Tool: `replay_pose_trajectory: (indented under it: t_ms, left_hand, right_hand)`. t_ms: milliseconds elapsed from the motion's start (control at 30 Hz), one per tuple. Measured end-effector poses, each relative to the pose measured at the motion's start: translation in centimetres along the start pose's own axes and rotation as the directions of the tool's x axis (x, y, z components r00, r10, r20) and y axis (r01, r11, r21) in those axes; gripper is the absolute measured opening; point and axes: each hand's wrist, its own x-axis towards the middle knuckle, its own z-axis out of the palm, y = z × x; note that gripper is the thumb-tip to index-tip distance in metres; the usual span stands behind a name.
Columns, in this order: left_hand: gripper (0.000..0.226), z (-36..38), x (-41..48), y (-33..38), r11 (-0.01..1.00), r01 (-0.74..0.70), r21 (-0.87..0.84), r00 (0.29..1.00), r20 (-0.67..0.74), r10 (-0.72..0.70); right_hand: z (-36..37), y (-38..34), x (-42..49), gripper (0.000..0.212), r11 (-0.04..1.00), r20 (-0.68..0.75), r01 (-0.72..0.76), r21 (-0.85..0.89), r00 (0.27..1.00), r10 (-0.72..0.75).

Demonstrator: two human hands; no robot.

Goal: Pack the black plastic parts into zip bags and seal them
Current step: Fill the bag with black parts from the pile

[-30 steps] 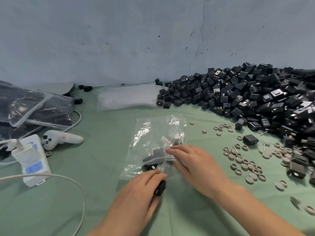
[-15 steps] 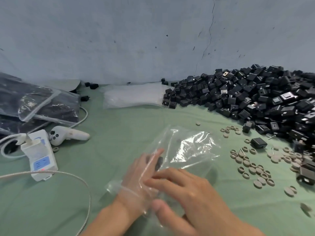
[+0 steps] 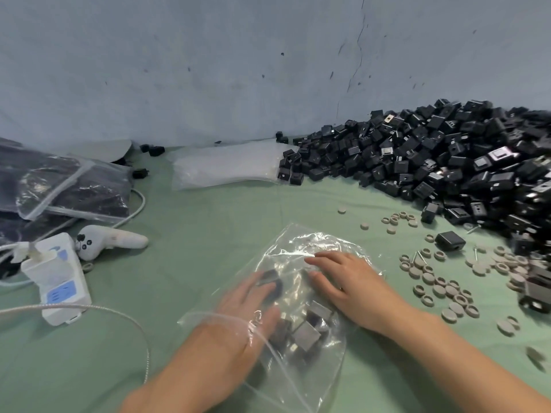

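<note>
At the far left of the green-covered worktop (image 3: 208,231), filled zip bags (image 3: 68,189) with dark contents lie stacked against the wall. Just in front of them sits a white power strip (image 3: 59,284) with a plug inserted, beside a white handheld controller (image 3: 113,238). A braided cable (image 3: 98,308) runs from the left edge in front of the power strip and curves toward the near edge. Further back, near the wall, lies a flat stack of empty zip bags (image 3: 226,166), its right end touching the pile. At centre, a clear zip bag (image 3: 322,241) lies on the worktop with its open mouth around the left wrist. The left hand (image 3: 241,320) is inside this bag with its fingers extended. Dark parts sit at its fingertips, but motion blur prevents determining whether it grips one. Several black plastic parts (image 3: 307,332) lie loose inside the bag between the two hands. The right hand (image 3: 354,287) rests on top of the bag, outside it, fingers straight and spread, pressing the film down and grasping nothing. To the right, grey rings and discs (image 3: 441,289) are scattered around one separate black part (image 3: 450,240). The large pile of black plastic parts (image 3: 447,162) fills the right rear corner against the wall.
</note>
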Motion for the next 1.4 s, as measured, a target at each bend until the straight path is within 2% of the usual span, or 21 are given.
replay_pose_trajectory:
  t_ms: [133, 200, 267, 367, 433, 567, 667, 767, 900, 967, 1033, 1167, 1267, 1400]
  left_hand:
    - [0.063, 1.0, 1.8, -0.4, 0.999, 0.004, -0.035, 0.999, -0.033, -0.005]
    - [0.047, 1.3, 2.7, -0.6, 0.999, -0.001, -0.037, 0.999, -0.046, -0.001]
    - [0.025, 1.7, 3.8, -0.2, 0.994, 0.056, -0.092, 0.990, -0.127, -0.068]
    - [0.024, 1.7, 4.5, 0.6, 0.915, 0.183, -0.361, 0.929, -0.241, -0.281]
    - [0.015, 2.0, 4.4, 0.7, 0.951, 0.130, -0.281, 0.946, -0.253, -0.205]
    - [0.003, 2.1, 4.2, 0.6, 0.956, 0.144, -0.256, 0.955, -0.218, -0.202]
    - [0.023, 1.5, 4.7, 0.9, 0.971, 0.216, -0.100, 0.947, -0.220, -0.233]
    - [0.021, 1.1, 4.3, 1.5, 0.967, 0.253, -0.032, 0.936, -0.245, -0.253]
    - [0.017, 0.9, 2.5, 2.2, 0.991, 0.137, -0.003, 0.962, -0.236, -0.134]
    - [0.030, 0.9, 2.0, 2.7, 0.998, 0.020, 0.064, 0.981, -0.194, -0.007]
    - [0.047, 1.1, 2.2, 2.8, 0.988, -0.065, 0.142, 0.993, -0.090, 0.078]
    - [0.030, 1.3, 4.1, 2.7, 0.992, -0.104, 0.076, 0.994, -0.034, 0.106]
    - [0.033, 1.4, 5.6, 1.8, 0.980, -0.099, 0.175, 0.995, -0.016, 0.103]
    - [0.031, 1.8, 7.4, 1.7, 0.990, -0.071, 0.118, 0.997, 0.048, 0.066]
  right_hand:
    - [0.6, 0.4, -0.2, 0.047, 1.000, -0.010, 0.011, -0.016, 1.000, -0.012]
    - [0.8, 0.4, -0.2, 0.046, 1.000, -0.028, 0.014, -0.020, 1.000, -0.014]
    - [1.1, 0.5, -0.2, 0.045, 1.000, -0.049, 0.013, -0.022, 0.999, -0.014]
    - [1.2, 0.3, -0.1, 0.046, 1.000, -0.077, 0.011, 0.003, 0.997, -0.010]
    - [1.3, 0.3, -0.1, 0.045, 1.000, -0.085, 0.012, 0.006, 0.996, -0.011]
    - [1.2, 0.2, 0.0, 0.044, 1.000, -0.093, 0.013, 0.002, 0.996, -0.012]
    - [1.0, 0.1, 0.0, 0.042, 1.000, -0.092, 0.022, 0.002, 0.996, -0.021]
    - [0.6, -0.1, -0.1, 0.039, 0.997, -0.126, 0.051, 0.054, 0.991, -0.044]
    - [0.2, -0.6, 0.0, 0.039, 0.981, -0.208, 0.136, 0.136, 0.972, -0.106]
    - [0.2, -0.9, 0.1, 0.043, 0.974, -0.165, 0.169, 0.148, 0.976, -0.145]
    - [0.5, -1.2, 0.2, 0.048, 0.970, -0.077, 0.194, 0.146, 0.980, -0.185]
    - [0.9, -1.7, 0.2, 0.054, 0.963, -0.031, 0.251, 0.093, 0.968, -0.249]
    - [1.0, -1.9, 0.0, 0.055, 0.962, -0.019, 0.258, 0.085, 0.966, -0.258]
    - [0.8, -2.0, 0.1, 0.056, 0.959, -0.028, 0.266, 0.095, 0.964, -0.264]
